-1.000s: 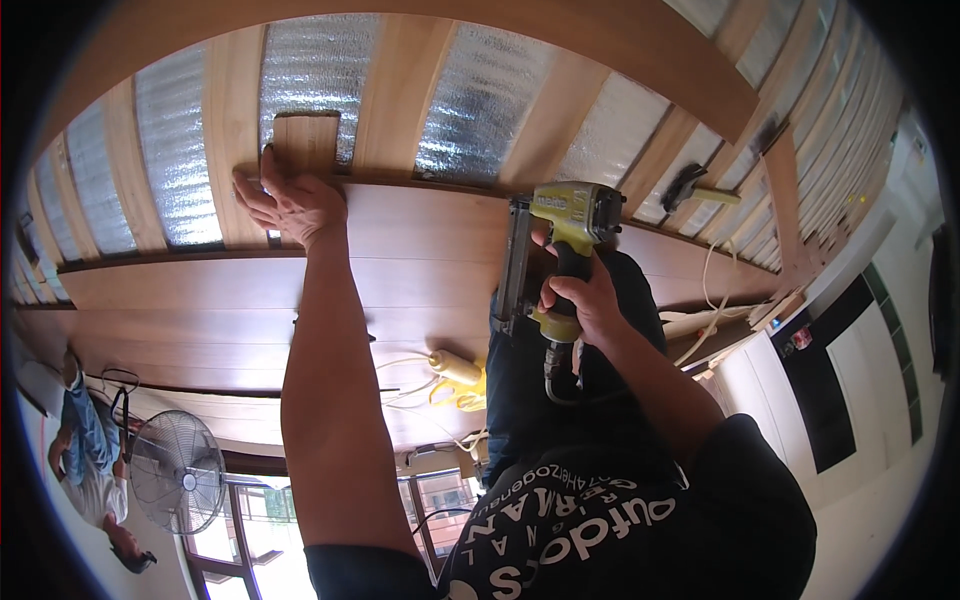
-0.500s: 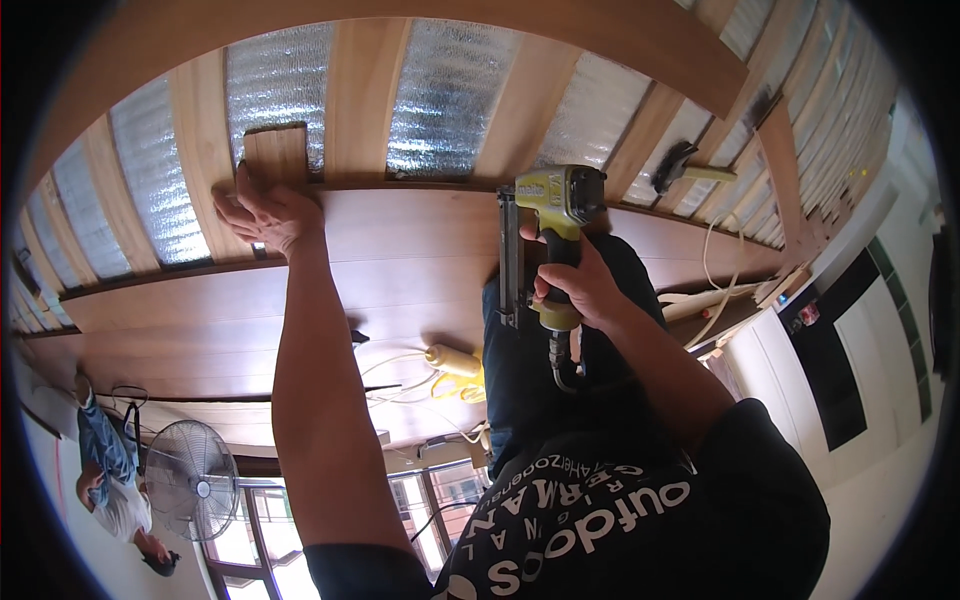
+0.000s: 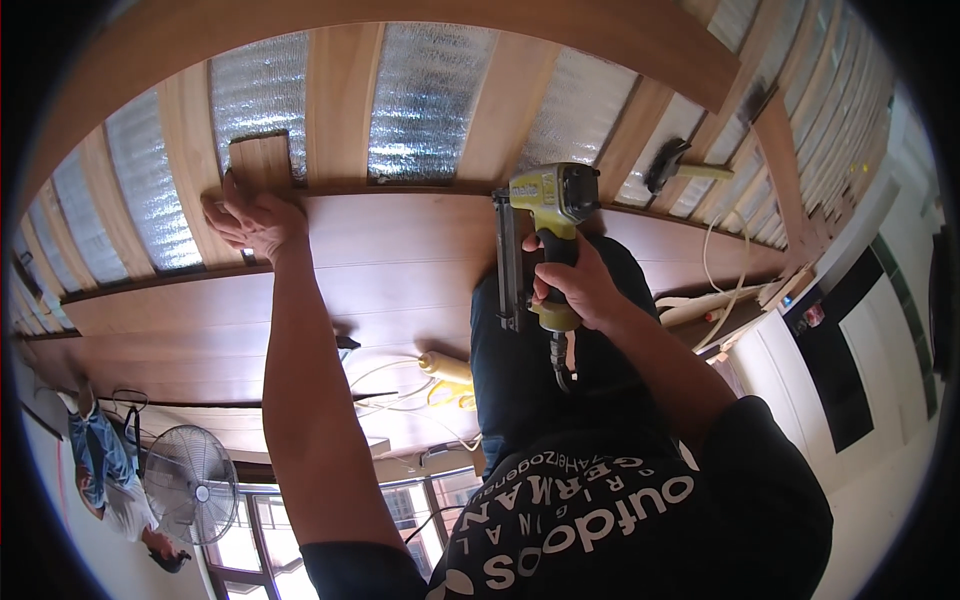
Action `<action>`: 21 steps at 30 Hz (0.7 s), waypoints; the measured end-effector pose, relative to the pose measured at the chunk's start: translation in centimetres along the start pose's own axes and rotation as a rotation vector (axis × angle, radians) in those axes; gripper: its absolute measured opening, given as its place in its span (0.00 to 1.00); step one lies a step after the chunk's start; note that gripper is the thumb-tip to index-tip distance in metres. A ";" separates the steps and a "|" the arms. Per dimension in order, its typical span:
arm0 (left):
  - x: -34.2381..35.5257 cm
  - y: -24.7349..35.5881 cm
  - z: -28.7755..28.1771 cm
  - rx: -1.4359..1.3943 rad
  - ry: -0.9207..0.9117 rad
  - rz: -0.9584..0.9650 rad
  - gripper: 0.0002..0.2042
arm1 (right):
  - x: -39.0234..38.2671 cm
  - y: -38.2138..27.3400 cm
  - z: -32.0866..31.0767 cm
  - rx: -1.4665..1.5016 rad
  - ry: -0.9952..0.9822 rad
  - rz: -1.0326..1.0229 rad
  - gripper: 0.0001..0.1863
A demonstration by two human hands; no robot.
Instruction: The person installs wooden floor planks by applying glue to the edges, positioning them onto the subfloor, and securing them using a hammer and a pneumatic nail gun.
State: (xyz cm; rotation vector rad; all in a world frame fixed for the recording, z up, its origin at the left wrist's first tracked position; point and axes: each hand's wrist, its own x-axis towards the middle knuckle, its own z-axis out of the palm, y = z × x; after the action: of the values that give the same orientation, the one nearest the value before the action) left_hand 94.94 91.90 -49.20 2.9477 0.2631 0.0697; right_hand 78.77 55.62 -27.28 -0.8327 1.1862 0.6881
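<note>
My left hand (image 3: 258, 225) reaches to the edge of the reddish-brown floorboards (image 3: 400, 235). It lies over a short wood block (image 3: 262, 158), fingers bent around the block's near part, so its grip is partly hidden. The block sits between two wooden battens on silver foil. In my right hand (image 3: 575, 285) is a green and black nail gun (image 3: 552, 200), held upright by its handle above my knee. An air hose fitting (image 3: 560, 360) hangs from the handle's lower end. The nail gun's front overlaps the board edge in view; whether it touches cannot be told.
Battens (image 3: 340, 110) run across silver foil (image 3: 425, 110) beyond the boards. A hammer (image 3: 685, 168) lies there, right of a long plank (image 3: 400, 38). Behind the boards are a yellow bottle (image 3: 445, 368), loose hoses, a standing fan (image 3: 190, 485) and another person (image 3: 105, 480).
The view has shifted slightly, moving the block and my left hand a little leftward in the picture. Both hands keep their places on the block and the nail gun.
</note>
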 end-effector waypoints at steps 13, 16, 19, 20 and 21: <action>-2.1 5.6 -1.6 -0.285 -0.007 0.013 0.18 | -8.5 1.2 -16.5 0.073 0.220 -0.219 0.33; -10.7 20.5 -2.6 -0.682 -0.039 0.407 0.17 | -6.4 3.2 -18.9 0.076 0.132 -0.204 0.32; -19.9 28.5 0.0 -0.431 -0.369 0.460 0.10 | -3.8 3.4 -18.1 0.039 0.068 -0.200 0.32; -20.8 29.6 -0.2 -0.329 -0.387 0.445 0.09 | -3.6 3.4 -18.0 0.049 0.055 -0.191 0.32; -21.0 29.8 0.2 -0.324 -0.391 0.440 0.09 | -3.5 3.4 -17.8 0.056 0.038 -0.179 0.33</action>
State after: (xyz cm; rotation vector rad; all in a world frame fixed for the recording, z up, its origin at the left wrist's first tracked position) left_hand 79.37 59.26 -44.62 2.5677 -0.4112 -0.3655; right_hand 66.01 42.25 -27.32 -0.8962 1.1438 0.4923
